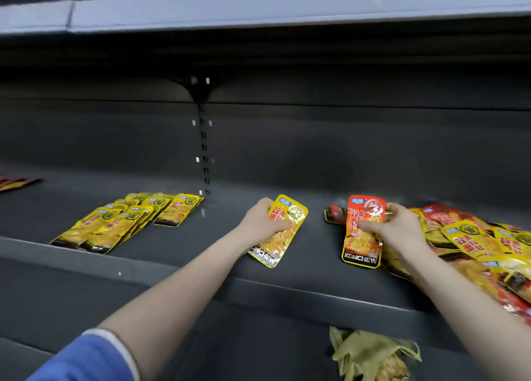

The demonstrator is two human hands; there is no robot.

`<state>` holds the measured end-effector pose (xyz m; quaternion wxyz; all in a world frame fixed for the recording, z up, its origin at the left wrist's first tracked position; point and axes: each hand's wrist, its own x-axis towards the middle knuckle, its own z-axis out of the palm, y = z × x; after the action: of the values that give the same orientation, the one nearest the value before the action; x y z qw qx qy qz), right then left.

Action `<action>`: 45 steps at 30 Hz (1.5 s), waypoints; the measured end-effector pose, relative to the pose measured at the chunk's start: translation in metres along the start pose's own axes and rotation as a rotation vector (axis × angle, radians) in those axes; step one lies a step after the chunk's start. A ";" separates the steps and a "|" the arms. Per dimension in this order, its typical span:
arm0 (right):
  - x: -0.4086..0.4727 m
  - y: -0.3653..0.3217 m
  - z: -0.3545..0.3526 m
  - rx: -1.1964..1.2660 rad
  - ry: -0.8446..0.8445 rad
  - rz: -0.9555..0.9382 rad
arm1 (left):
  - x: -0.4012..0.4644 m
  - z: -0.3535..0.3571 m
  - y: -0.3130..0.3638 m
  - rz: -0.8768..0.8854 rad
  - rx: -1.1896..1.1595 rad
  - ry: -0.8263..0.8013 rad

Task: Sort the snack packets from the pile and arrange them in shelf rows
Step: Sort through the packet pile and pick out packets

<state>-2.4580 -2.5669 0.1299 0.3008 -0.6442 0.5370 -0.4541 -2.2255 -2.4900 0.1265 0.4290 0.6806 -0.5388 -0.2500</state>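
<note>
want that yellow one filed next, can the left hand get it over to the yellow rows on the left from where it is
Probably yes. The left hand already grips the yellow packet, and the bare shelf between it and the yellow rows holds nothing in the way.

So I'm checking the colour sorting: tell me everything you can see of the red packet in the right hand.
The red packet is a glossy, crinkled foil pouch, orange-red with a yellow edge, a round emblem near its top and a black KONCHEW band at its bottom. The right hand pinches it by its right side, upright, over the shelf, beside the pile.
</note>
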 end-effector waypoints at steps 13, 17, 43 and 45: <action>-0.024 -0.065 0.172 0.142 -0.093 0.068 | 0.020 -0.151 -0.104 -0.111 0.098 0.152; -0.025 -0.074 0.196 0.169 -0.087 0.092 | 0.028 -0.173 -0.121 -0.146 0.155 0.187; 0.016 -0.055 0.214 0.269 -0.179 0.124 | 0.065 -0.148 -0.152 -0.153 1.021 0.242; 0.015 -0.054 0.216 0.283 -0.183 0.123 | 0.065 -0.148 -0.152 -0.165 1.043 0.234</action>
<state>-2.2393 -2.5903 0.0937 0.4632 -0.5999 0.4765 -0.4455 -2.0092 -2.4971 0.0797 0.0701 0.8667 -0.4846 0.0953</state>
